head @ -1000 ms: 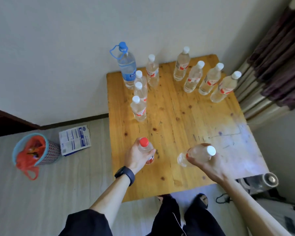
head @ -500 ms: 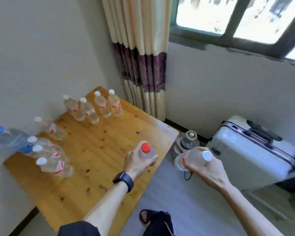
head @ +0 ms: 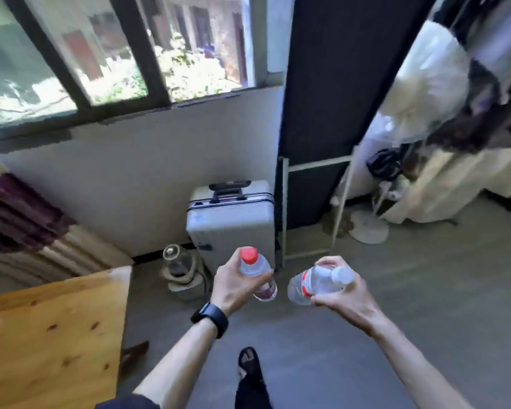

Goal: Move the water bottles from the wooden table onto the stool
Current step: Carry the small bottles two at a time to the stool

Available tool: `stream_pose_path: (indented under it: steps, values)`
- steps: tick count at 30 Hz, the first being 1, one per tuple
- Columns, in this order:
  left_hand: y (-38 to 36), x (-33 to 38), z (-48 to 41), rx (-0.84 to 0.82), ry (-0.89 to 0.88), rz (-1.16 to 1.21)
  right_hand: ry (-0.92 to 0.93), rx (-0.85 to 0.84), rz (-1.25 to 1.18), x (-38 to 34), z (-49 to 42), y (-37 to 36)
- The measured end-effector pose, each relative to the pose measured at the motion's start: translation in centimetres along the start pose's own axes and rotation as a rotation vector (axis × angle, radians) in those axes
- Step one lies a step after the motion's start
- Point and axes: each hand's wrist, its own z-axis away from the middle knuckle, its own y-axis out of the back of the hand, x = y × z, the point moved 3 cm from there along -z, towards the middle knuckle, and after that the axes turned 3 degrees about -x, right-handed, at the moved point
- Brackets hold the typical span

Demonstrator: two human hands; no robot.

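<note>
My left hand grips a clear water bottle with a red cap, held upright over the grey floor. My right hand holds a second clear bottle with a white cap, tilted almost on its side. Both bottles are in the air, about a hand's width apart. Only a corner of the wooden table shows at the lower left, with no bottles visible on that part. No stool is in view.
A silver suitcase stands against the wall ahead, with a glass jar on a small base to its left. A white metal rack, a fan base and hanging clothes fill the right. A curtain hangs behind the table.
The view has swung right, away from the table. Both hands have carried their bottles off the tabletop and over the floor. The other bottles have left the frame.
</note>
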Motion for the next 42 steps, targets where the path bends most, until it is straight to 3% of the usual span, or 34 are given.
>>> stream_pose_path:
  steps: [7, 14, 24, 32, 42]
  values:
    - [-16.1, 13.2, -4.1, -0.39, -0.227, -0.071, -0.201, 0.311, -0.095, 8.1, 3.4, 13.9]
    - [-30.8, 23.3, -7.7, -0.67, -0.44, -0.202, -0.41, 0.661, -0.572, 12.5, 5.4, 25.1]
    - [-48.1, 36.9, -8.2, -0.971, -0.717, -0.341, -0.582, 1.158, -0.408, 18.8, 9.5, 38.6]
    - [-64.7, 45.4, -4.8, -1.117, -0.782, -0.391, -0.51, 1.222, -0.465, 26.7, 12.5, 52.9]
    - [-83.2, 57.0, -1.3, -1.134, -0.772, -0.336, -0.585, 1.241, -0.328, 34.7, 18.2, 72.8]
